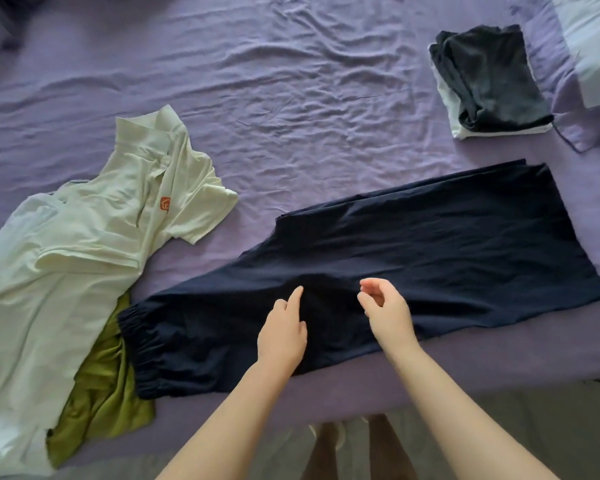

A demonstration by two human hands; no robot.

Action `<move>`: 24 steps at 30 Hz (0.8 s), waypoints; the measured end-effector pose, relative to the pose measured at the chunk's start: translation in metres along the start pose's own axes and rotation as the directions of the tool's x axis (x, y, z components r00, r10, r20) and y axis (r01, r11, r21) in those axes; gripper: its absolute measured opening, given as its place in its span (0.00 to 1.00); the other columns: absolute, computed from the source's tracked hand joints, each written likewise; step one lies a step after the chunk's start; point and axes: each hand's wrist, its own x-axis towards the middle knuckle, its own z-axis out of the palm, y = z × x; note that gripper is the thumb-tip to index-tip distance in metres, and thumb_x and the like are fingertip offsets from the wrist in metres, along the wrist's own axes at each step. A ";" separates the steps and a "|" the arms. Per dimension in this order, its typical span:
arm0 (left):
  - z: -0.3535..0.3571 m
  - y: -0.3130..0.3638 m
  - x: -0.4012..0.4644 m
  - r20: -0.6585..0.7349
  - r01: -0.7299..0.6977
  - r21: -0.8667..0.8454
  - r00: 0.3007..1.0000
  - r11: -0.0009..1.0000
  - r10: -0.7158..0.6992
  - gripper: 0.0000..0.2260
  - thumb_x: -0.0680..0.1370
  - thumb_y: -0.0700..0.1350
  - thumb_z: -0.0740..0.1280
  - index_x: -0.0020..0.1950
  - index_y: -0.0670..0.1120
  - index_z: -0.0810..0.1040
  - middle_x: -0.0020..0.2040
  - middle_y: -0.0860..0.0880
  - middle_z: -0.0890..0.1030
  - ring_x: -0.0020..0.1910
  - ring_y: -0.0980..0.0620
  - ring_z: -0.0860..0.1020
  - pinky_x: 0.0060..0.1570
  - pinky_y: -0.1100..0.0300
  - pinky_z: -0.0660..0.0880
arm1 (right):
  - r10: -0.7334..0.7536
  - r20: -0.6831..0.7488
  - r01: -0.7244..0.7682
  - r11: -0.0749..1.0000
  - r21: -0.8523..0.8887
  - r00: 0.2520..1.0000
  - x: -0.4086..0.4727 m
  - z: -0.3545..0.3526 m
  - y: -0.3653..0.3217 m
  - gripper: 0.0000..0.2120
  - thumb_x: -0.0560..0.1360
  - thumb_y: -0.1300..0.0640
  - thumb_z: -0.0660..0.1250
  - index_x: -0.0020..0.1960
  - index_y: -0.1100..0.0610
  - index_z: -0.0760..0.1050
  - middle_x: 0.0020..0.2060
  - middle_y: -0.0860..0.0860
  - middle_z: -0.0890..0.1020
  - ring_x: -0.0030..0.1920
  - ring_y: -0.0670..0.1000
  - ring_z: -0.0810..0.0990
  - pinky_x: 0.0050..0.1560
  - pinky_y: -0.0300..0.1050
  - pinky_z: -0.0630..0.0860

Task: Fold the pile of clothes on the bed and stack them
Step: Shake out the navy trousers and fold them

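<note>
My left hand (282,336) points one finger onto the navy trousers (378,282); my right hand (387,315) hovers loosely curled, holding nothing. The trousers lie flat on the purple sheet (291,98) (elastic waistband at eight o'clock, hems toward two). A white polo (94,216) sits at nine, and a folded stack (489,81) at one.

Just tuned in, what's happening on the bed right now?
A person is folding laundry on a purple bedsheet. Navy trousers with an elastic waistband lie spread flat in front of them. The left hand points a finger onto the fabric; the right hand hovers loosely curled, holding nothing. A small folded stack topped by a dark grey garment sits far right. A white polo shirt and olive-green garment wait unfolded at left.
</note>
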 end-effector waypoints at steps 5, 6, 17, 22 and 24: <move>-0.003 -0.023 0.001 -0.109 0.057 0.205 0.993 0.977 -0.035 0.30 0.79 0.49 0.62 0.78 0.53 0.51 0.70 0.47 0.62 0.66 0.48 0.64 0.59 0.56 0.70 | -0.211 0.259 0.294 0.893 -0.341 0.943 0.066 0.047 -0.053 0.17 0.78 0.59 0.63 0.66 0.55 0.72 0.61 0.48 0.76 0.50 0.44 0.74 0.55 0.38 0.69; -0.004 -0.028 0.002 -0.127 0.073 0.233 0.991 0.970 -0.044 0.31 0.79 0.50 0.62 0.78 0.53 0.50 0.72 0.46 0.59 0.70 0.47 0.61 0.63 0.55 0.67 | -0.250 0.295 0.353 0.855 -0.379 0.922 0.079 0.058 -0.064 0.18 0.78 0.59 0.63 0.67 0.55 0.71 0.62 0.48 0.75 0.50 0.45 0.74 0.56 0.39 0.70; 0.002 -0.069 0.015 -0.080 0.046 0.379 0.997 0.924 -0.017 0.42 0.77 0.58 0.64 0.76 0.55 0.34 0.77 0.43 0.36 0.75 0.41 0.32 0.70 0.35 0.37 | -0.372 0.343 0.503 0.698 -0.509 0.863 0.150 0.135 -0.107 0.08 0.78 0.63 0.62 0.56 0.57 0.73 0.52 0.55 0.78 0.48 0.57 0.79 0.50 0.50 0.76; 0.007 -0.084 0.022 -0.003 0.011 0.399 1.000 0.917 -0.011 0.45 0.75 0.61 0.64 0.74 0.56 0.30 0.76 0.44 0.30 0.72 0.42 0.26 0.68 0.33 0.36 | -0.309 0.399 0.481 0.741 -0.468 0.863 0.169 0.151 -0.120 0.11 0.78 0.66 0.59 0.58 0.58 0.74 0.54 0.56 0.79 0.50 0.54 0.79 0.53 0.41 0.73; 0.002 -0.086 0.019 0.009 0.000 0.402 1.000 0.916 -0.004 0.47 0.74 0.62 0.66 0.74 0.56 0.30 0.76 0.44 0.31 0.74 0.43 0.30 0.68 0.33 0.35 | -0.421 0.389 0.571 0.656 -0.493 0.819 0.157 0.140 -0.112 0.15 0.77 0.64 0.61 0.63 0.59 0.73 0.61 0.56 0.76 0.60 0.55 0.75 0.62 0.44 0.70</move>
